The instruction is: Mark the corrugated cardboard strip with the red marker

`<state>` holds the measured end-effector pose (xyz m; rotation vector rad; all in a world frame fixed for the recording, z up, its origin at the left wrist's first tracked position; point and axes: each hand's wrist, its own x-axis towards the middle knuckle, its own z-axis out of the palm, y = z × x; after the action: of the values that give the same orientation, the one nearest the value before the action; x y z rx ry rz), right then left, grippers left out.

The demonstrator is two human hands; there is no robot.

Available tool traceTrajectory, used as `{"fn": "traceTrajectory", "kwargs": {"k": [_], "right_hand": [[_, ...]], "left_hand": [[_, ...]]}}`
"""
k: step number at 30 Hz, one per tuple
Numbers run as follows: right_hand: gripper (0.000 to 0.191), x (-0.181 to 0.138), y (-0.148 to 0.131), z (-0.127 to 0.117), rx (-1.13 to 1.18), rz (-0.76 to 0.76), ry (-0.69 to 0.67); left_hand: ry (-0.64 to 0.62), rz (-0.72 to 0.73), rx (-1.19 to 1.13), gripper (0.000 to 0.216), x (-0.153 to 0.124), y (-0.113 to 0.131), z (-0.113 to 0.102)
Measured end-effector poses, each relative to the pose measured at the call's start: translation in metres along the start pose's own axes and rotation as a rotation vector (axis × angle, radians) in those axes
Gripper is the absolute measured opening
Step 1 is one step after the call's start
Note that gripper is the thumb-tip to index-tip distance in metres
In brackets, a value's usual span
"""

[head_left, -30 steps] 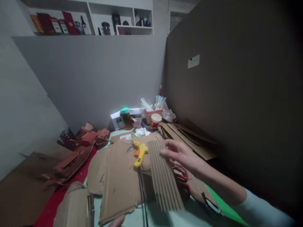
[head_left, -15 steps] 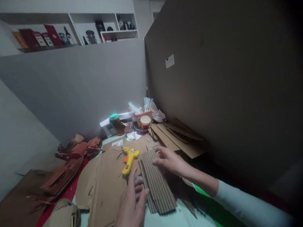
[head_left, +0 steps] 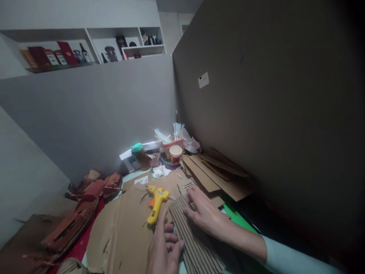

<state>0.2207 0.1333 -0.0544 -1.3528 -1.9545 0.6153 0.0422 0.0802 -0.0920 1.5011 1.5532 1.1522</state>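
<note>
A stack of ribbed corrugated cardboard strips [head_left: 194,239] lies on the work surface in front of me. My right hand [head_left: 203,211] rests on its far end with fingers stretched flat, pressing down. My left hand [head_left: 164,249] comes up from the bottom edge and touches the stack's left side, fingers loosely curled against the strips. A yellow hot glue gun [head_left: 155,203] lies just left of the stack on a large torn cardboard sheet [head_left: 125,224].
Flat cardboard pieces [head_left: 213,171] lie at the right by a tall cardboard wall [head_left: 270,114]. A paper cup [head_left: 175,153], a tub of sticks [head_left: 171,137] and a green-lidded jar [head_left: 137,147] stand at the back. A brown cardboard ship model [head_left: 74,220] sits left on red paper.
My left hand came up from the bottom edge onto the stack's left side. My right hand lowered the strips flat and stays on them. The view swung left and closer.
</note>
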Motion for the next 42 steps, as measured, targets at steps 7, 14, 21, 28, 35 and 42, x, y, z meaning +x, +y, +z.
{"fn": "traceTrajectory", "kwargs": {"k": [7, 14, 21, 28, 35, 42], "right_hand": [[0.016, 0.006, 0.003, 0.004, 0.265, 0.033, 0.060], [0.018, 0.005, -0.018, -0.013, 0.555, 0.147, 0.090], [0.016, 0.024, -0.020, -0.074, 0.359, 0.076, 0.430], [0.016, 0.039, 0.005, -0.102, -0.094, -0.020, 0.441], [0.019, 0.017, -0.025, -0.055, 0.116, -0.069, 0.140], [0.036, -0.012, -0.079, -0.002, 0.728, 0.034, -0.226]], "left_hand": [[0.034, -0.055, -0.150, 0.087, 0.000, 0.000, 0.004], [0.092, -0.106, -0.489, 0.093, 0.003, 0.017, -0.008], [0.135, -0.189, -0.696, 0.076, 0.003, 0.026, -0.028], [0.129, -0.260, -0.734, 0.050, 0.000, 0.030, -0.044], [0.157, -0.274, -0.781, 0.054, -0.002, 0.039, -0.054], [0.185, -0.202, -0.784, 0.078, -0.005, 0.046, -0.050]]}}
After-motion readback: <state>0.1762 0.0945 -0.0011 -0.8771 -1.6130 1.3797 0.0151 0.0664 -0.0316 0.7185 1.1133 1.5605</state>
